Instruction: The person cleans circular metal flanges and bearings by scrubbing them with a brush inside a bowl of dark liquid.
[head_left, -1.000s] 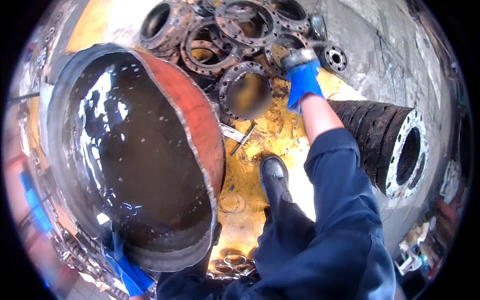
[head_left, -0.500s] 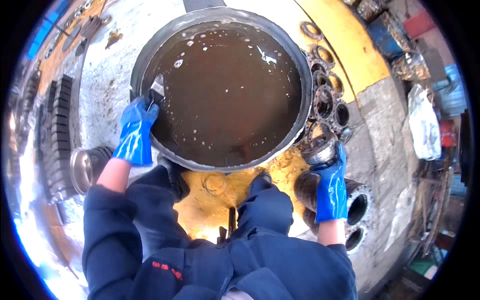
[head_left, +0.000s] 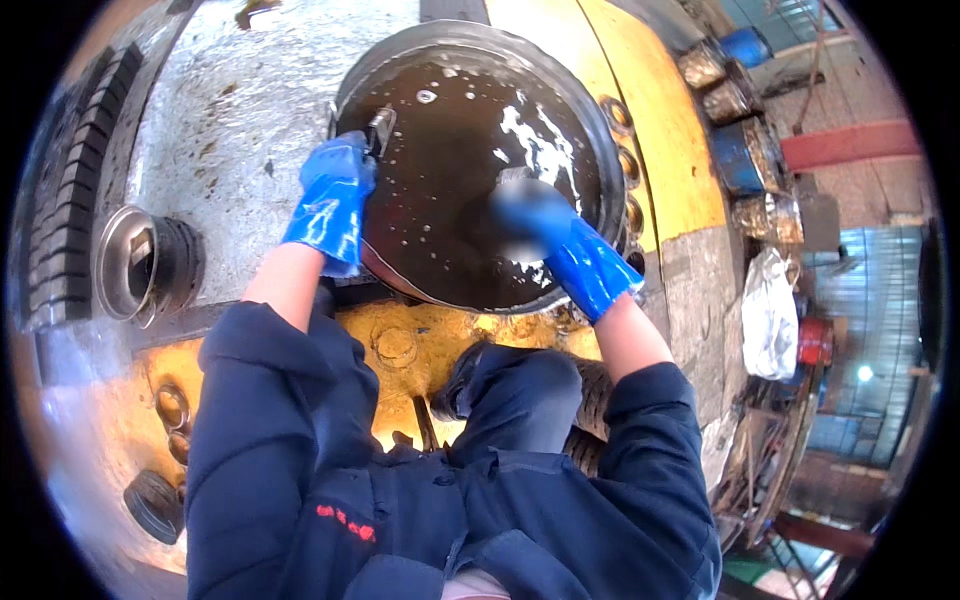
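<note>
A round black tub point(head_left: 480, 34) of dark brown liquid point(head_left: 440, 215) stands before me, with froth and glare on its surface. My left hand point(head_left: 335, 190), in a blue rubber glove, is closed around a flat brush point(head_left: 381, 128) at the tub's left rim. The brush head points over the liquid. My right hand point(head_left: 548, 228), gloved the same way, reaches over the right half of the tub. It grips a greyish metal part point(head_left: 515, 178), smeared by blur; how the fingers sit on it is hard to see.
Greasy metal rings point(head_left: 619, 116) line the tub's right side. A steel cylinder point(head_left: 125, 262) and a row of black ribbed pieces point(head_left: 72, 195) lie at left. More rings point(head_left: 172, 407) rest on the yellow floor plate point(head_left: 395, 345). A white bag point(head_left: 769, 315) and blue drum point(head_left: 742, 155) stand farther right.
My right hand has carried the metal part from beside the tub's right side to over the liquid. My left hand still holds the brush at the left rim. The view has shifted.
</note>
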